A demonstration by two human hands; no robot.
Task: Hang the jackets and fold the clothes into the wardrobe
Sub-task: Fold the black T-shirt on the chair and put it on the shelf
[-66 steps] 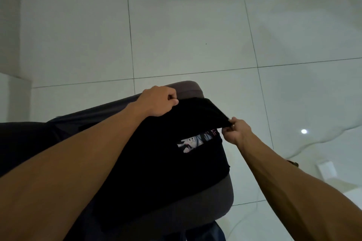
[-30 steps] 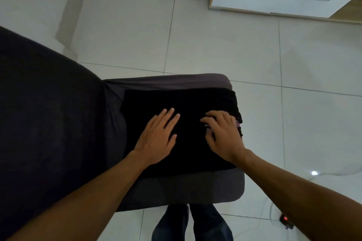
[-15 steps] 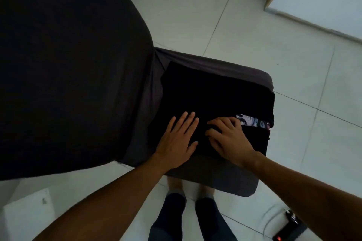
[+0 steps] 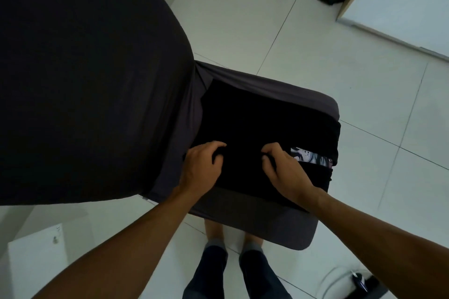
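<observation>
Two hands work the same garment: the left hand [image 4: 202, 165] and the right hand [image 4: 283, 170] each have their fingers curled into the near part of a black t-shirt [image 4: 262, 133], bunching the cloth between thumb and fingers. The shirt lies partly folded on the seat of a dark grey chair [image 4: 279, 223], with its long axis running left to right across the seat, so its near edge lies crosswise in front of the person. A strip of printed graphic [image 4: 307, 156] shows at the fold on the right, just beside the right hand. Both hands sit side by side near the middle of that edge, at about the same reach, the left one closer to the chair back [image 4: 85, 75]. The next move, I judge, is to lift or turn this near edge over along the long axis. White wardrobe panelling [image 4: 401, 2] stands far right across the tiled floor [image 4: 243, 19].
</observation>
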